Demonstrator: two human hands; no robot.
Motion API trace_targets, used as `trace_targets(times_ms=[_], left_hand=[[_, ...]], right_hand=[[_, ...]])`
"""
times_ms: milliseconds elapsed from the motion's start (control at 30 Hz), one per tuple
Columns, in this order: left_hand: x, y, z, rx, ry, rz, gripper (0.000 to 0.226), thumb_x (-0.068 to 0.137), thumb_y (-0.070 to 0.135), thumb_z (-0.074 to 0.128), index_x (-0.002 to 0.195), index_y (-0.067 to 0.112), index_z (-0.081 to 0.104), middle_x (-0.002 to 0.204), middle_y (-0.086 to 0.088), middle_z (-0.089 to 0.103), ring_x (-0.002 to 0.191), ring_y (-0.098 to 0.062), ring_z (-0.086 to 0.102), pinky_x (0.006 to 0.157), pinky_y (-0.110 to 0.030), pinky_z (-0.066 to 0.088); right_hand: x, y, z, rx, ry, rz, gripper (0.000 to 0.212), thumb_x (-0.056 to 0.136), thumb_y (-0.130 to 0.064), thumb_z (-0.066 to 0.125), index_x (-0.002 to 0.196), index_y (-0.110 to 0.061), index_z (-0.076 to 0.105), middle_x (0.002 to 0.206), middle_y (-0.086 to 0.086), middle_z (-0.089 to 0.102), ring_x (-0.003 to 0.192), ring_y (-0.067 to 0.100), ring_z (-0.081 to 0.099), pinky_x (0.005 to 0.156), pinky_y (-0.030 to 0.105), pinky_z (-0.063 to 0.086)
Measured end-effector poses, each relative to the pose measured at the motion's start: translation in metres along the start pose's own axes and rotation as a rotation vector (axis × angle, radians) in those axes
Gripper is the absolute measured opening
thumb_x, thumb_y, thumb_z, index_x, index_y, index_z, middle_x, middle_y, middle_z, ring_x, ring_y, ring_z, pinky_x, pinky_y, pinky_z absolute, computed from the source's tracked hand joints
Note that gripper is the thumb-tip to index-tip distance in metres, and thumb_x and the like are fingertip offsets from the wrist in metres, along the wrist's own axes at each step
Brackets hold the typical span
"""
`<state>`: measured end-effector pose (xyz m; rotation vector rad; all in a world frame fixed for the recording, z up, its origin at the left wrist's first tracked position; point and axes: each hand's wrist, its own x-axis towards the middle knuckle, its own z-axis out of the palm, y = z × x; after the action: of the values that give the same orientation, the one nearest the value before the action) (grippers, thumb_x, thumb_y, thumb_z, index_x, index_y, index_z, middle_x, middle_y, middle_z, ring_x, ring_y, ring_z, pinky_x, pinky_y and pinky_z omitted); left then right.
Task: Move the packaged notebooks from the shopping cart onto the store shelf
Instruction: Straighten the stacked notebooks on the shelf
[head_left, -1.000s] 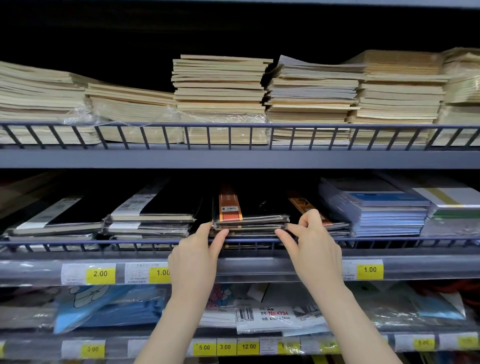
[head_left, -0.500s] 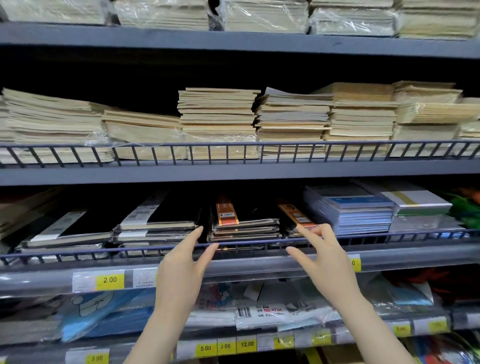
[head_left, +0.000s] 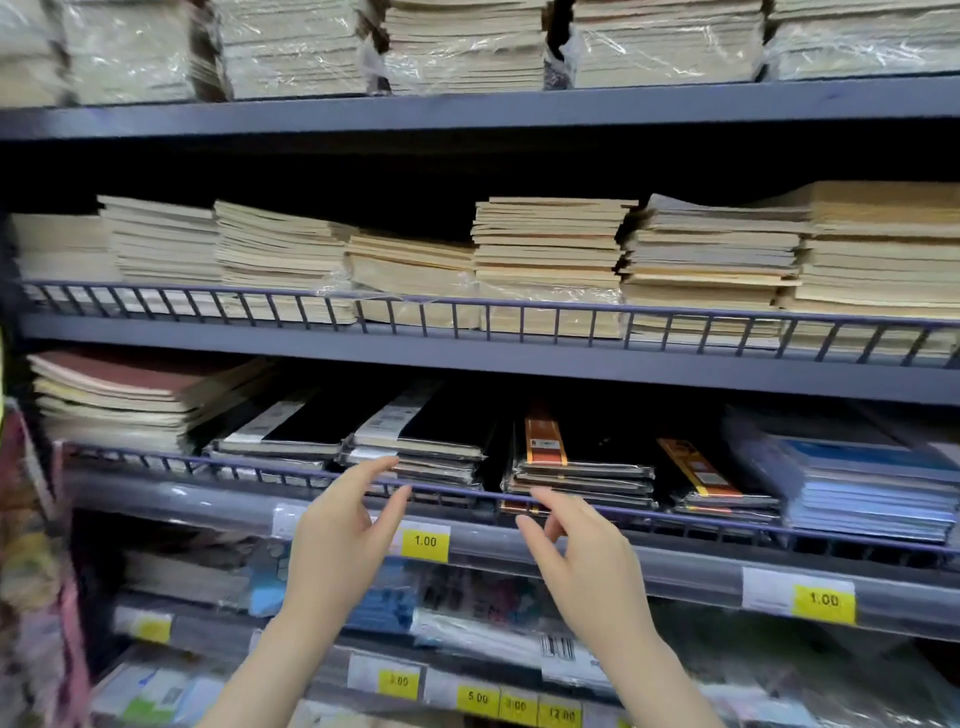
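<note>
A stack of black packaged notebooks with an orange band lies on the middle store shelf behind a wire rail. Left of it sit two more stacks of black wrapped notebooks. My left hand hovers in front of the rail, fingers spread, holding nothing. My right hand is just below the orange-banded stack, fingers loosely apart and empty. Neither hand touches the notebooks. The shopping cart is out of view.
Cream notebook stacks fill the shelf above. Blue notebooks lie at the right, brown-covered ones at the left. Yellow price tags line the shelf edge. The lower shelf holds wrapped stationery.
Both hands have let go of the orange-banded stack and drawn back from the shelf. The view has swung up and left, showing the top shelf.
</note>
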<state>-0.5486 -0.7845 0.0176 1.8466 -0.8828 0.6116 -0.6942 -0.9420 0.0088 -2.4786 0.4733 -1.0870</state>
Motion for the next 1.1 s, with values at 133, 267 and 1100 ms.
trace_targets(times_ms=[133, 267, 1100], left_hand=[[0.014, -0.021, -0.02, 0.02, 0.004, -0.016, 0.039, 0.077, 0.023, 0.071, 0.114, 0.017, 0.06, 0.049, 0.012, 0.044, 0.053, -0.009, 0.05, 0.049, -0.012, 0.038], [0.04, -0.059, -0.017, 0.054, -0.058, -0.087, 0.061, 0.076, 0.037, 0.071, 0.13, 0.018, 0.048, 0.109, -0.005, 0.067, 0.083, -0.016, 0.063, 0.068, -0.02, 0.041], [0.057, -0.085, 0.012, 0.074, -0.04, 0.032, 0.03, 0.08, 0.039, 0.067, 0.102, 0.023, 0.054, 0.051, -0.003, 0.058, 0.044, -0.023, 0.049, 0.036, -0.025, 0.031]], right_hand=[[0.011, -0.023, 0.016, 0.037, -0.046, 0.043, 0.05, 0.091, -0.043, 0.046, 0.137, -0.026, 0.038, 0.053, -0.005, 0.047, 0.057, 0.012, 0.053, 0.06, 0.029, 0.047], [0.027, -0.034, 0.046, 0.048, -0.049, 0.147, 0.066, 0.089, -0.048, 0.046, 0.144, -0.02, 0.022, 0.052, -0.003, 0.049, 0.055, 0.018, 0.056, 0.053, 0.032, 0.047], [0.049, -0.049, 0.092, -0.081, 0.299, 0.396, 0.032, 0.085, -0.038, 0.058, 0.103, -0.013, 0.065, 0.052, -0.001, 0.053, 0.058, 0.017, 0.056, 0.058, 0.033, 0.045]])
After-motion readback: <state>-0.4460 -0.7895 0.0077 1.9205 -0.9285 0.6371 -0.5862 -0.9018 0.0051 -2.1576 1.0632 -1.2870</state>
